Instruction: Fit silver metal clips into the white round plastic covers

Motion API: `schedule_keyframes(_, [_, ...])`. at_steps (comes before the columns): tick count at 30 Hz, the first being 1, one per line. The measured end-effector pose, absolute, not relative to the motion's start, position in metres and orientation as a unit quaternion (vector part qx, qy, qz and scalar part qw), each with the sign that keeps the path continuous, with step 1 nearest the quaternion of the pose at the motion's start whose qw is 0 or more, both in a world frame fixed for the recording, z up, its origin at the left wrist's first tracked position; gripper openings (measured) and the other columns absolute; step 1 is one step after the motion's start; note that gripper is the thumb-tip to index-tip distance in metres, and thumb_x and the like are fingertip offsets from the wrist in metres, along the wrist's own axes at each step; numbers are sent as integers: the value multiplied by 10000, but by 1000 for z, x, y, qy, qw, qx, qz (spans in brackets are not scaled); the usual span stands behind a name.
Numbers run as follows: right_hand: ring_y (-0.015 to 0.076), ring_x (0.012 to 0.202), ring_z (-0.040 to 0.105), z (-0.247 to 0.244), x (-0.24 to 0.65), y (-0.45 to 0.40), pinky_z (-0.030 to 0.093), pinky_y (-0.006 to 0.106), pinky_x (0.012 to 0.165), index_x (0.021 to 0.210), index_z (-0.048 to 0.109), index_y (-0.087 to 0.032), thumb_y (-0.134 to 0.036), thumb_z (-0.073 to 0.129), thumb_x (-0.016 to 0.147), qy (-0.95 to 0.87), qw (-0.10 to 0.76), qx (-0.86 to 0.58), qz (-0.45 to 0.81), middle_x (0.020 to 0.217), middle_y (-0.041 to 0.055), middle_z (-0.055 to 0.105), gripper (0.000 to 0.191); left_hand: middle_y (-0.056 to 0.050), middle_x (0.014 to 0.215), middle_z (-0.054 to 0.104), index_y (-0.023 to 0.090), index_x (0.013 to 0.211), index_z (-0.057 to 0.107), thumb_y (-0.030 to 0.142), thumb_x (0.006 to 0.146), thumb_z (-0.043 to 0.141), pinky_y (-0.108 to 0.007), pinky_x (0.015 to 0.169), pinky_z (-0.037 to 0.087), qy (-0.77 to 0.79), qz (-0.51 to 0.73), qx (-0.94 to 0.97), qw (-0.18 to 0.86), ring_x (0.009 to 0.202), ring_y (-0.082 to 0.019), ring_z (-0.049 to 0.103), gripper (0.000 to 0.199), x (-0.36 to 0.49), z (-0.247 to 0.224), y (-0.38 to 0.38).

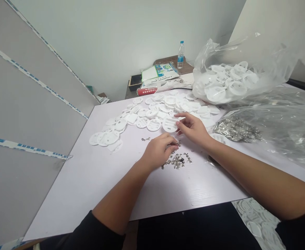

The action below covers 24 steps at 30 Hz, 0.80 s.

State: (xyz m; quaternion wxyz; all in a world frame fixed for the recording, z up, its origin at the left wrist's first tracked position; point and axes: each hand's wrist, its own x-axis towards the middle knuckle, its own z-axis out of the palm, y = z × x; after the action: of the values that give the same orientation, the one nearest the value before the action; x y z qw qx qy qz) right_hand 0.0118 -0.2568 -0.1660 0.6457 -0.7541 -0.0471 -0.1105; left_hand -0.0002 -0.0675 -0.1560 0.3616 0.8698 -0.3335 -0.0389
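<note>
My left hand [159, 150] is over the near middle of the table, thumb and fingers pinched round a small metal piece at the edge of a scatter of small silver metal parts [177, 161]. Farther right, my right hand [192, 129] has its thumb and fingertips on the right edge of a white round plastic disc [170, 124]. That disc lies at the front of a wide spread of similar white plastic pieces [142, 113]. A few more metal bits [145, 139] sit left of the disc.
A clear bag of white discs [227, 83] stands at the back right. Nearer is a clear bag of metal parts [238, 130]. Behind the table are a water bottle [180, 55], packets and a black box [135, 82]. A grey partition [32, 104] rises on the left.
</note>
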Motion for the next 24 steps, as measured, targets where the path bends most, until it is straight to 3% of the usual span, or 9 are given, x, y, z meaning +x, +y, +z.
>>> schedule_keyframes(3, [165,613,697,-165,11,-256,597,350,656,1190,620,-195,-347,668,860,-41,665,-739,-97,756,-10,656,366,-7,921,647,217,871,688,157,904,617,-306,759,465,-318,-26,849,421,808,-143,580,99,3,-157,-65])
schedule_keyframes(8, [176,641,706,-166,12,-256,595,351,654,1166,603,-188,-334,664,859,-36,663,-743,-85,781,5,655,346,-6,876,649,211,845,654,170,904,596,-318,759,438,-312,-30,858,408,817,-158,571,92,6,-156,-64])
schedule_keyframes(13, [185,666,707,-166,13,-256,591,364,670,1158,585,-191,-354,664,863,-30,662,-745,-78,803,18,661,346,2,803,636,204,847,584,200,941,510,-299,678,400,-276,-25,869,410,711,-145,527,120,5,-152,-63])
schedule_keyframes(18, [176,664,705,-165,12,-256,603,357,666,1137,589,-186,-372,673,853,-33,666,-742,-68,812,19,659,350,-1,885,701,212,892,526,245,980,454,-281,619,374,-229,-40,862,451,624,-119,498,118,6,-151,-61])
schedule_keyframes(24, [164,643,696,-167,11,-254,626,335,607,1127,590,-195,-421,708,841,-44,687,-725,-30,849,21,646,383,42,590,497,219,905,624,295,933,566,-260,516,305,-156,-26,847,508,506,-110,380,100,12,-153,-58])
